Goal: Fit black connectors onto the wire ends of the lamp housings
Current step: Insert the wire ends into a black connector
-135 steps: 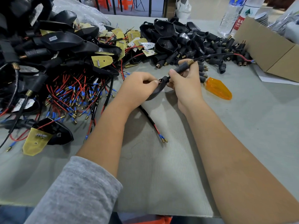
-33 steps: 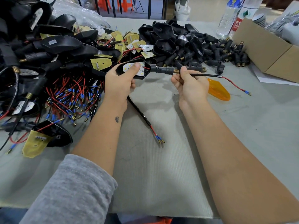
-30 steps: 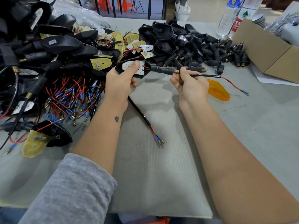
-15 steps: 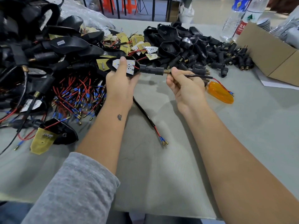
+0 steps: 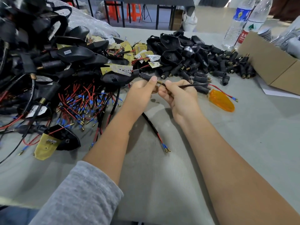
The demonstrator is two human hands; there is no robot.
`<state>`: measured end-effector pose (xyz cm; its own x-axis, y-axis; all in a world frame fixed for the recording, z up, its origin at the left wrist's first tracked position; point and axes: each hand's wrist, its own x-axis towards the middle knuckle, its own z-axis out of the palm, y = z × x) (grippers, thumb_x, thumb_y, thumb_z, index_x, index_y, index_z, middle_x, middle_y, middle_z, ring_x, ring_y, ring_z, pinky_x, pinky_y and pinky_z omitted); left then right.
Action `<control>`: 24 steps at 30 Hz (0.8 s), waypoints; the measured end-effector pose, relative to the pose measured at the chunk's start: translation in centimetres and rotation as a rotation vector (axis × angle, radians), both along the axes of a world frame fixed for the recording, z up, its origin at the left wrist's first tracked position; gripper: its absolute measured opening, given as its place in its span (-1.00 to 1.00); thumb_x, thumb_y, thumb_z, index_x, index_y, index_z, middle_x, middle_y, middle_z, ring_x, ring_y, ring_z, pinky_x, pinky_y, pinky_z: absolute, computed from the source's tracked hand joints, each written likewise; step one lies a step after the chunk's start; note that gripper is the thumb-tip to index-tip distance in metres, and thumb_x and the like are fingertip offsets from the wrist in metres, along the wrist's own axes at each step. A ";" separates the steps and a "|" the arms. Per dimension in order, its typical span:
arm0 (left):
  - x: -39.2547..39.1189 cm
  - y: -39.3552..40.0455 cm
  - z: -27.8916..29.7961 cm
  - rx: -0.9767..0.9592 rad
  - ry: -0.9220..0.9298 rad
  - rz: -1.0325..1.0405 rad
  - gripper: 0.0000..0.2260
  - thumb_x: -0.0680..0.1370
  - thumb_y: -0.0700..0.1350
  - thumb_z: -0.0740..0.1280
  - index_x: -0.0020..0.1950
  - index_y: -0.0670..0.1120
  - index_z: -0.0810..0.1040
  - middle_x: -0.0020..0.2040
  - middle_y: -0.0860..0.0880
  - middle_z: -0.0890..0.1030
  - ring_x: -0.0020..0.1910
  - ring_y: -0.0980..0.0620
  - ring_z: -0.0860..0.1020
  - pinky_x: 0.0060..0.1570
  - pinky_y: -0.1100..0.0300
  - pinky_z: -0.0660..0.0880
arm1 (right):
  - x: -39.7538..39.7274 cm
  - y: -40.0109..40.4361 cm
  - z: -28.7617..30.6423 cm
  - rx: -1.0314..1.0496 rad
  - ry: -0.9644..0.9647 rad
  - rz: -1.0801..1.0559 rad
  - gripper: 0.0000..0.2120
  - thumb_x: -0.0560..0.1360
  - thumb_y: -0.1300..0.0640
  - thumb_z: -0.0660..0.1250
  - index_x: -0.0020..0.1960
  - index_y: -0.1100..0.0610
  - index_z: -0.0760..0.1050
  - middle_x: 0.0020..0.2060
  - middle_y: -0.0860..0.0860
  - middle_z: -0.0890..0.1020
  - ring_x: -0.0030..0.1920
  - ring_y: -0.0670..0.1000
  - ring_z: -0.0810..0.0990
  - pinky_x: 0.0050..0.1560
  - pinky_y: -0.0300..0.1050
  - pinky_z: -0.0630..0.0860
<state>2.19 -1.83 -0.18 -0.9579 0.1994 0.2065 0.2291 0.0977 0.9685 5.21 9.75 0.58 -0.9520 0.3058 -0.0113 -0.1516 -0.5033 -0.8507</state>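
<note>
My left hand (image 5: pixel 142 90) pinches the black connector (image 5: pixel 146 77) that sits on the stem of a black lamp housing (image 5: pixel 116 78) with a white LED board on top. My right hand (image 5: pixel 179 95) grips the black sheathed wire (image 5: pixel 193 85) just past the connector's brass end. The wire runs right and ends in a red lead with a blue terminal (image 5: pixel 233 99). A heap of loose black connectors (image 5: pixel 227 67) lies behind the hands.
Finished housings and red wires with blue terminals (image 5: pixel 81 103) crowd the left. An orange lens (image 5: pixel 221 102) lies to the right of my hands, a loose black cable (image 5: pixel 154 130) between my forearms. A cardboard box (image 5: pixel 276 62) and water bottles (image 5: pixel 238 21) stand at the back right.
My left hand slid from the housing body down to the connector. The housing now points left, lower and nearer the wire pile. My right hand still grips the wire.
</note>
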 end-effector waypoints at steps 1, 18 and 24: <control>0.0 -0.1 0.0 0.008 -0.001 -0.007 -0.70 0.65 0.01 0.21 -0.21 0.05 0.63 -0.23 0.16 0.69 -0.15 0.23 0.63 0.03 0.18 0.52 | 0.1 -0.1 0.0 0.024 0.003 0.011 -0.78 0.57 0.40 0.27 -0.22 0.22 0.37 -0.42 0.10 0.61 -0.39 -0.05 0.65 -0.31 -0.26 0.59; -2.5 0.3 -0.4 0.407 -0.228 0.155 -0.86 0.69 -0.17 0.08 0.11 -0.03 0.41 -0.26 0.00 0.46 -0.31 0.08 0.45 -0.26 0.22 0.45 | 0.5 -1.4 -0.7 0.970 0.053 0.074 -0.88 0.49 0.24 0.39 -0.08 0.03 0.56 -0.35 -0.23 0.59 -0.26 -0.22 0.57 -0.18 -0.26 0.49; -3.7 -0.4 -0.3 0.413 -0.283 0.248 -0.83 0.69 -0.19 0.06 0.15 -0.04 0.41 -0.30 0.01 0.35 -0.44 0.15 0.32 -0.44 0.32 0.35 | 0.5 -1.2 -0.6 1.662 0.286 0.121 -0.47 0.48 0.26 0.24 0.40 -0.08 0.35 0.10 -0.02 0.56 0.05 0.13 0.52 -0.10 0.02 0.48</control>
